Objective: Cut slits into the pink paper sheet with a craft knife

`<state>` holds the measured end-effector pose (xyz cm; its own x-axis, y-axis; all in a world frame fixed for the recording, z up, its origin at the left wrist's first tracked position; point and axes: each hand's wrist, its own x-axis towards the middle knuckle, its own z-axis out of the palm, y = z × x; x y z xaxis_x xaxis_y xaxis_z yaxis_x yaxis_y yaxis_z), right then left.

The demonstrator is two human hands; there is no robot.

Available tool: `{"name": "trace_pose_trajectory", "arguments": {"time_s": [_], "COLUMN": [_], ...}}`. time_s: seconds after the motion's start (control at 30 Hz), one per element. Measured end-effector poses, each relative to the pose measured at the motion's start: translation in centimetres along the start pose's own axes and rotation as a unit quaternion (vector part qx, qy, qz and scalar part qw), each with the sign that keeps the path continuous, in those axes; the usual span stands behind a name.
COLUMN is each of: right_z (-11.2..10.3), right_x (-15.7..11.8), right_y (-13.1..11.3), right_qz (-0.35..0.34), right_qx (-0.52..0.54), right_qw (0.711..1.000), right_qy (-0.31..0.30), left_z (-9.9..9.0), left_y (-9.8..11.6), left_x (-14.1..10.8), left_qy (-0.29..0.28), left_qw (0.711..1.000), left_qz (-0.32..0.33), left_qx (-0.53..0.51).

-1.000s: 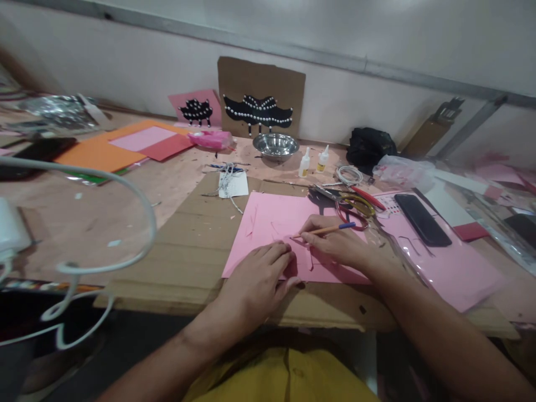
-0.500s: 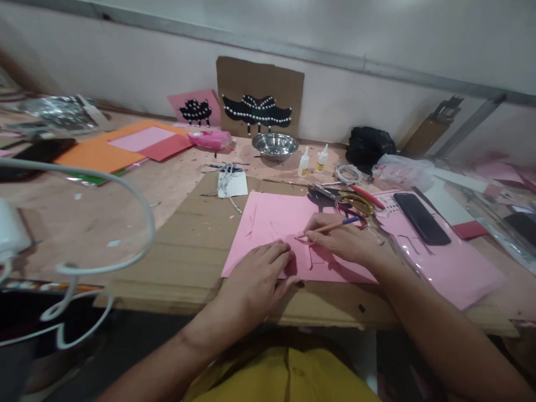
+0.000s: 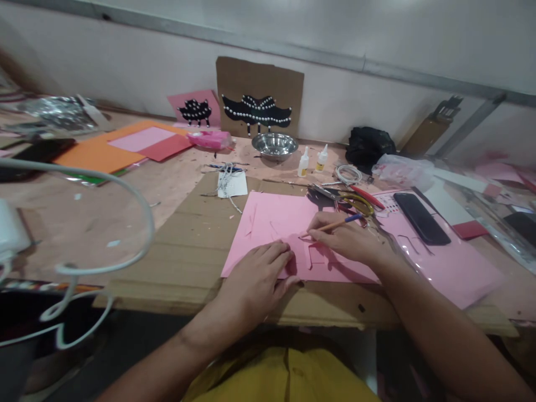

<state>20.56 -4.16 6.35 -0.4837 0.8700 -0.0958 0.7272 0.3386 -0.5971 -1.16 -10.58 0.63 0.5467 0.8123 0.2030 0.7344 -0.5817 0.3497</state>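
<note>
A pink sheet [image 3: 280,209] lies on flattened cardboard [image 3: 176,240] in front of me. My right hand [image 3: 341,240] pinches a pencil [image 3: 337,223] with an orange-brown shaft and a blue upper end. The pencil slants down to the left, its tip at the sheet. My left hand [image 3: 257,279] rests palm down on the sheet's lower part, its fingers extended and slightly bent, with the thumb apart. Between the hands lies a narrow pink strip [image 3: 309,257]. Faint drawn lines show on the sheet beside it.
Scissors [image 3: 355,202] and red-handled pliers [image 3: 367,196] lie beyond my right hand. A phone [image 3: 422,219] rests on pink sheets at right. Two glue bottles [image 3: 304,163] and a steel bowl [image 3: 275,146] stand behind. At left, a white cable [image 3: 144,215] loops over the table.
My right hand and the pencil have shifted slightly to the right, with the tip staying at the sheet. My left hand has not visibly moved.
</note>
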Motion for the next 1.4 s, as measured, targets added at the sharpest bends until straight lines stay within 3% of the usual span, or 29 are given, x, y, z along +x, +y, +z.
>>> {"name": "trace_pose_trajectory", "arguments": {"time_s": [0.37, 0.57, 0.77, 1.03, 1.2, 1.4], "right_z": [-0.8, -1.1, -1.5, -1.4, -1.5, -1.7], "right_x": [-0.3, -0.3, -0.4, -0.3, -0.2, -0.2], "right_y": [-0.5, 0.0, 0.2, 0.9, 1.2, 1.5], "right_qz": [0.040, 0.020, 0.030, 0.019, 0.024, 0.032], "right_qx": [-0.030, -0.030, -0.050, -0.058, -0.049, -0.040], "right_qw": [0.999, 0.999, 0.998, 0.998, 0.999, 0.999], "right_qy": [-0.003, -0.006, -0.004, 0.000, 0.002, -0.009], "left_z": [-0.1, -0.4, -0.7, -2.0, -1.7, -0.6], "left_y": [0.0, 0.3, 0.2, 1.7, 1.0, -0.1], "left_x": [0.1, 0.3, 0.8, 3.4, 3.4, 3.4], "left_qy": [-0.016, -0.034, -0.067, -0.138, -0.120, -0.089], "left_qw": [1.000, 0.999, 0.995, 0.970, 0.976, 0.991], "left_qz": [0.003, -0.004, 0.029, 0.099, 0.116, 0.099], "left_qx": [-0.007, -0.010, 0.072, 0.175, 0.138, 0.019]}}
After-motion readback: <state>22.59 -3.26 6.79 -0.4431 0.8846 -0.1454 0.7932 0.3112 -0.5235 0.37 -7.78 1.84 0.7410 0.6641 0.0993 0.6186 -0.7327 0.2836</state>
